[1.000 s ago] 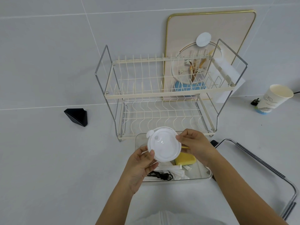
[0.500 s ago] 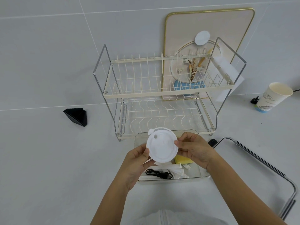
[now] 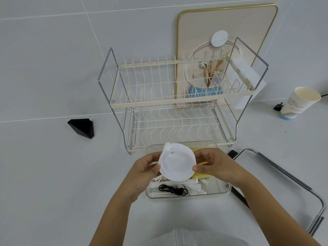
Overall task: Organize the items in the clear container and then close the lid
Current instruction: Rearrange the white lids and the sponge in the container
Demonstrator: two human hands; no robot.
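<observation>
White plastic lids (image 3: 176, 165): small stack, pinched on both sides, held just above the clear container (image 3: 220, 191)
Left hand (image 3: 142, 173): fingers closed on the stack's left rim
Right hand (image 3: 215, 165): gripping its right rim
Container: open, near surface's front edge, black cable (image 3: 173, 189) and yellow sponge (image 3: 201, 174) inside

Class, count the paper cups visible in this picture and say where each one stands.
1: a white paper cup stands on the white surface at far right, beside the cream wire dish rack. None appears hidden.

place: staged kitchen-like test bench
evidence: two-tier cream wire dish rack (image 3: 177, 103), printed paper cup (image 3: 300, 103), plain white tabletop (image 3: 44, 174)
</observation>
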